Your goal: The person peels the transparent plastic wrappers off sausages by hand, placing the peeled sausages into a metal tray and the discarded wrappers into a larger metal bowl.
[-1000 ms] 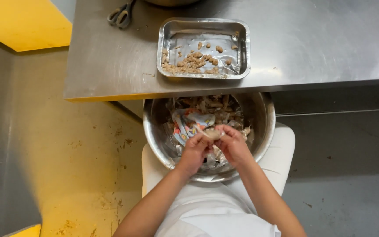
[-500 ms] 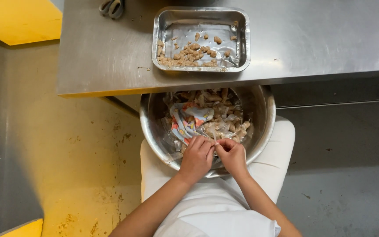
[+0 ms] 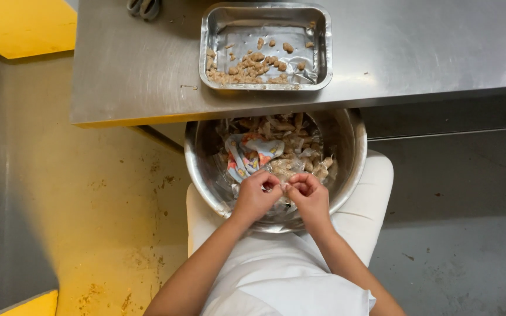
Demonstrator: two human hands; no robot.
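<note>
Floor, far left: yellow painted floor (image 3: 106, 222), scuffed and stained, lies beside the work position.
Scissors: a pair of scissors (image 3: 143, 7) lies at the top edge of the steel table (image 3: 417, 52), well apart from both hands; only the handles show.
Tray: rectangular metal tray (image 3: 266, 47) stands on the table. Small brown pieces (image 3: 247, 65) cover its lower left part only; most of its floor is bare. Judged fill level: low.
Bowl: round metal bowl (image 3: 206, 169) rests on the person's lap, partly under the table edge. It holds many pale wrapped pieces (image 3: 300, 153) and a coloured printed packet (image 3: 253, 153). Judged remaining stock: large.
Left hand: left hand (image 3: 254, 196) is over the near side of the bowl, fingers curled shut, thumb and forefinger pinching a small wrapped piece (image 3: 284, 186).
Right hand: right hand (image 3: 308, 196) is just beside the left, touching at the fingertips, fingers curled and pinching the other end of the same piece.
Item position: the pinched piece is held between both hands, above the bowl contents.
Progress judgement: early stage; few pieces in the tray, the bulk of the bowl unprocessed, one piece in hand.
</note>
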